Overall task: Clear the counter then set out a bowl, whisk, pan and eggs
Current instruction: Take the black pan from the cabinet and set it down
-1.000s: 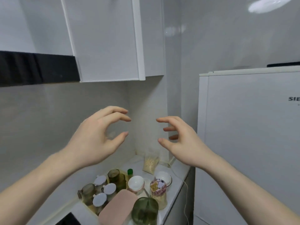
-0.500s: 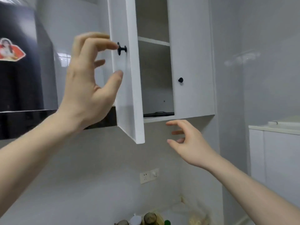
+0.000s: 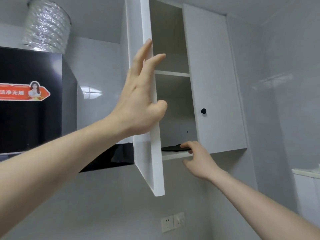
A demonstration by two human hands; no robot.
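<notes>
From my head camera, looking up, my left hand (image 3: 138, 101) sits in the middle of the frame against the open white cabinet door (image 3: 150, 144), fingers straight and spread along its outer face with the thumb hooked over the front edge, so it steadies the panel rather than grips anything. Lower, right of centre, my right hand (image 3: 199, 158) reaches to the lip of the white bottom shelf (image 3: 173, 155), fingers loosely curled; its fingertips (image 3: 186, 146) meet the flat black object (image 3: 174, 149) lying at the shelf's front edge, though I cannot tell whether they have closed on it. Only a thin dark sliver shows, so I cannot say if this is the pan; if it is, I judge it stiff, fairly heavy and smooth-sided, best drawn forward and taken by a handle or firmly at the rim. The bowl, whisk and eggs are nowhere in view. The neighbouring closed white door (image 3: 216, 84) carries a round black knob (image 3: 203, 111). At the left edge, the black range hood (image 3: 31, 127) bears a red arrow-shaped sticker (image 3: 24, 92) with white Chinese characters, seemingly "洁净无烟", too soft to read confidently. A crinkled silver duct (image 3: 46, 25) rises at upper left, and a white wall socket (image 3: 171, 222) sits at bottom centre.
</notes>
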